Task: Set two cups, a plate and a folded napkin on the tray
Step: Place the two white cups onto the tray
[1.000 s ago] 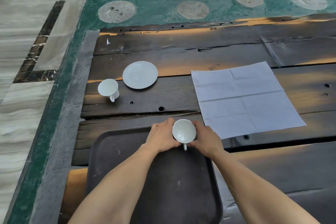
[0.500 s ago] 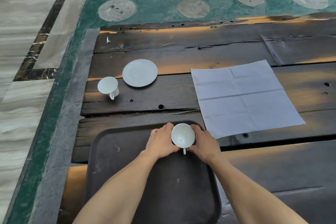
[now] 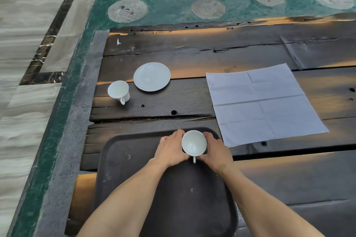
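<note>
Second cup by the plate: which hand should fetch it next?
Left, probably. The second cup stands on the table's left side, beyond the left hand; the right hand would have to cross over the held cup.

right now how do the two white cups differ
The cup on the tray is cupped between the left hand and right hand; the cup by the plate stands untouched. The first sits at the far end of the dark tray, the second on the bare wooden table. Both are white, upright, empty, with handles toward the person.
</note>
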